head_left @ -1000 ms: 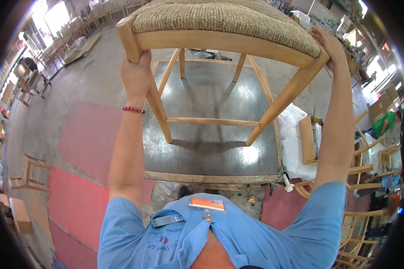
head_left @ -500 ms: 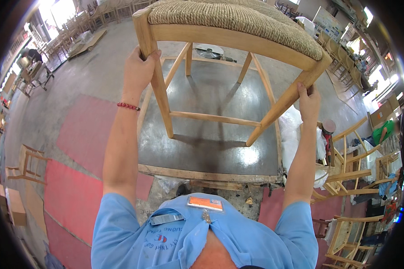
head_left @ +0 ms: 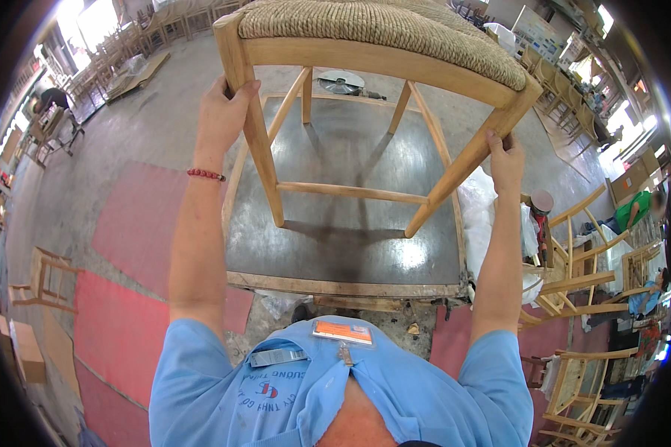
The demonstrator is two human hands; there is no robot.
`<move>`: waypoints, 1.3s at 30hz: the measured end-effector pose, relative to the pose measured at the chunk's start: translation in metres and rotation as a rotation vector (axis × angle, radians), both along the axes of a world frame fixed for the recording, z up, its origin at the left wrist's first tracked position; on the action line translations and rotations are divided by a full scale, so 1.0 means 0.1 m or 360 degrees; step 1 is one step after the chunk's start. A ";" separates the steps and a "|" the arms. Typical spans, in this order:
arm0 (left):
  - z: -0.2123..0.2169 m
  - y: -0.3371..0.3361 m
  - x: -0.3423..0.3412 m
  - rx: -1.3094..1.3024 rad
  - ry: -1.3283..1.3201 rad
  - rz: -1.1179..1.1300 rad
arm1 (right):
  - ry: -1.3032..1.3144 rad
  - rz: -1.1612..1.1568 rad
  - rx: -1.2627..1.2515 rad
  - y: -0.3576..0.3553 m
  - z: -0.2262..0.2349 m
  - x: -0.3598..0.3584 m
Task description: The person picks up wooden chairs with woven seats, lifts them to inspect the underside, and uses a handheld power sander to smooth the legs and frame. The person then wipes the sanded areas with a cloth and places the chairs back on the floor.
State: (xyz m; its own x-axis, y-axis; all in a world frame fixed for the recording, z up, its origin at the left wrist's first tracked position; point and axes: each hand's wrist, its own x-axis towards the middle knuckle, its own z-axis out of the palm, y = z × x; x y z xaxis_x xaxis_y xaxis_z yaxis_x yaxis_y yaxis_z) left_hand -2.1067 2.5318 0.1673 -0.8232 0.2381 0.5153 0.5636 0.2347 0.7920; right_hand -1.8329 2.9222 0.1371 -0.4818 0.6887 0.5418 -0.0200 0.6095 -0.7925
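- You have the wooden chair [head_left: 365,112] raised above the dark metal-topped surface [head_left: 343,246], its feet clear of the top, seat at the far side of the view.
- Your left hand [head_left: 227,112] has its grip closed round the near left leg just under the seat rail; your right hand [head_left: 505,158] has its grip wrapped round the near right leg.
- Judge the frame stiff and moderately heavy: bare pale timber, square-section legs, thin stretchers.
- The woven rush seat [head_left: 384,26] looks coarse and yielding; keep hold of the legs, not the weave.
- Smooth sanded wood may slip.
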 end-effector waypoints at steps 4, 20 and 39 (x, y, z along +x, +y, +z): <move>-0.02 0.01 -0.04 0.0066 -0.0029 -0.0039 | 0.0020 0.0016 -0.0018 0.05 -0.07 0.05; -0.32 0.15 -0.55 0.0188 -0.0039 -0.0017 | -0.1675 0.0190 -0.2129 -1.34 -3.43 2.52; -0.32 0.28 -0.38 0.0509 -0.0022 -0.0071 | -0.0842 -0.0841 -0.2605 -1.13 -4.65 3.42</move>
